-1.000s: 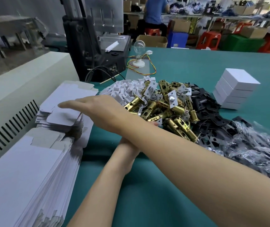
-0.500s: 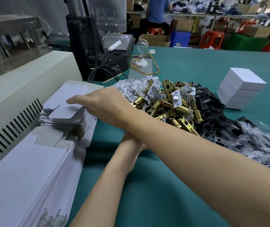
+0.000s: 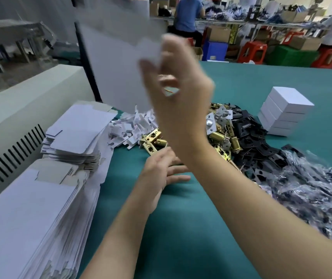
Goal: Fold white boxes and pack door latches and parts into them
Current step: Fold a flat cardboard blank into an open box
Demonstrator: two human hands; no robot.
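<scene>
My right hand [image 3: 181,87] pinches a flat box blank [image 3: 116,63] mid-air by one corner, and my left hand [image 3: 159,176] lies slack on the bench [image 3: 181,228] beside the latches [image 3: 219,135]. Corner grip, so it might flop loose.

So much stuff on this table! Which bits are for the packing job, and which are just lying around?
For the job: flat box blank in the right hand, stacked blanks, brass latches, black plates, bagged parts, finished white boxes.
Just around: beige machine, red stools, blue crate.
</scene>
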